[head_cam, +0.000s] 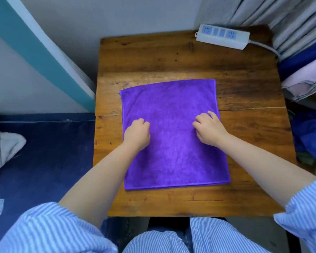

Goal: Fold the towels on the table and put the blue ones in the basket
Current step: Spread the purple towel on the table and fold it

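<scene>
A purple towel [173, 152] lies spread flat and square on the wooden table [171, 57], its near hem a short way from the table's front edge. Both of my hands rest on its middle part. My left hand [137, 134] sits near the towel's left edge, fingers curled under into a fist, knuckles down on the cloth. My right hand [208, 128] lies near the right edge with loosely bent fingers, fingertips touching the fabric. No fold of towel shows inside either hand. No basket is in view.
A white power strip [223, 36] lies at the table's back right corner, its cable running off right. Blue cloth [310, 136] is heaped past the right edge under grey curtains [281, 13]. A dark blue mattress [44, 152] with a grey cloth [4, 143] is on the left.
</scene>
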A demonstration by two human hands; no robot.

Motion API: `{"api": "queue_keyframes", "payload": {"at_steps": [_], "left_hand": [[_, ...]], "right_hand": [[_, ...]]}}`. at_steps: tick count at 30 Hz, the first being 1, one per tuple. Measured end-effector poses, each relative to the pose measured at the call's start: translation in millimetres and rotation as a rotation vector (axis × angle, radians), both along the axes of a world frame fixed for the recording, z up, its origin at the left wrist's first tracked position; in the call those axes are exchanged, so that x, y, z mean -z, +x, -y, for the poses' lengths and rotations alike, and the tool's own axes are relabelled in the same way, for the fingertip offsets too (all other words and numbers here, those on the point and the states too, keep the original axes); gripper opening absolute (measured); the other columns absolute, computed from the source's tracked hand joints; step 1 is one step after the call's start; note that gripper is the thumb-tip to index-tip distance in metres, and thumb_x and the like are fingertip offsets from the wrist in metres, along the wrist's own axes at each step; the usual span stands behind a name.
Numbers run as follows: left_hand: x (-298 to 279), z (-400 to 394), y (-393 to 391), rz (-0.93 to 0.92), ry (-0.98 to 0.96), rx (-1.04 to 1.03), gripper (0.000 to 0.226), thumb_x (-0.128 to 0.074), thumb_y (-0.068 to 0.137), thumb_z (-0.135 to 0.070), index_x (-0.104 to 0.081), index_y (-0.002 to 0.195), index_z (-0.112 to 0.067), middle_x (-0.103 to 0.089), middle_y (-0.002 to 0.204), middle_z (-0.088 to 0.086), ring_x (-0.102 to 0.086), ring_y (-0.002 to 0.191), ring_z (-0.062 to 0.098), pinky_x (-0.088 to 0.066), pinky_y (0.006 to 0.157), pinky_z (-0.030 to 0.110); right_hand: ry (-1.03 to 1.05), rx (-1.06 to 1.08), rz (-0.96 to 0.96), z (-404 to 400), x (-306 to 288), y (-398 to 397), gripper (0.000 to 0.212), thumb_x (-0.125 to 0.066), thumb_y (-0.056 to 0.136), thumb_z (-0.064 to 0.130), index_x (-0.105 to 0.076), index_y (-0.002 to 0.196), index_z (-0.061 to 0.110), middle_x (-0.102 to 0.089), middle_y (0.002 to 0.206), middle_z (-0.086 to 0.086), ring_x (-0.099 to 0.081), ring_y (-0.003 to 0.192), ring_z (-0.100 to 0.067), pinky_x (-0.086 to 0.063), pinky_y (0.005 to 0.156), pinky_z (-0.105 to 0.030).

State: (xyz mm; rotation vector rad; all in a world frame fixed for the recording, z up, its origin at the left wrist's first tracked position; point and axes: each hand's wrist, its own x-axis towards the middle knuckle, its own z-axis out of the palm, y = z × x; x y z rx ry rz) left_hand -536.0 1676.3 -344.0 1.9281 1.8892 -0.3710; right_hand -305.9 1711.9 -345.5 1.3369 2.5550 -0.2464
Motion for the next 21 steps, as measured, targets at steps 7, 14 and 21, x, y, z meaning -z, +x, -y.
{"api": "queue_keyframes", "payload": {"at_steps": [7,14,21], "left_hand": [[41.6,-59.9,5.3,0.105,0.079,-0.19,0.049,-0.034,0.097,-0.017,-0.024,0.143,-0.004,-0.017,0.154,0.012,-0.01,0.144,0.026,-0.014,0.116,0.033],[74.8,-92.3,-5.9,0.086,0.089,-0.201,0.055,-0.034,0.097,-0.034,-0.018,0.146,-0.017,-0.009,0.157,0.005,-0.001,0.145,0.026,-0.006,0.116,0.039],[81.6,-105.3,-45.9,0.065,0.143,-0.129,0.058,-0.031,0.087,-0.045,-0.034,0.141,-0.023,-0.022,0.154,0.005,-0.011,0.144,0.03,-0.008,0.115,0.044]], "right_hand": [[-0.129,0.173,-0.082,-68.1,42.9,-51.0,0.049,-0.031,0.096,0.018,-0.022,0.144,0.013,-0.008,0.156,-0.008,-0.001,0.144,-0.024,0.001,0.116,-0.042],[-0.151,0.111,-0.095,-102.8,74.6,-64.6,0.054,-0.031,0.097,0.037,-0.014,0.146,0.023,-0.002,0.157,-0.001,0.002,0.145,-0.02,0.006,0.115,-0.044],[-0.114,0.164,-0.135,-130.8,74.8,-17.7,0.053,-0.041,0.094,0.037,-0.029,0.142,0.021,-0.021,0.153,-0.004,-0.014,0.143,-0.027,-0.003,0.115,-0.043]]}}
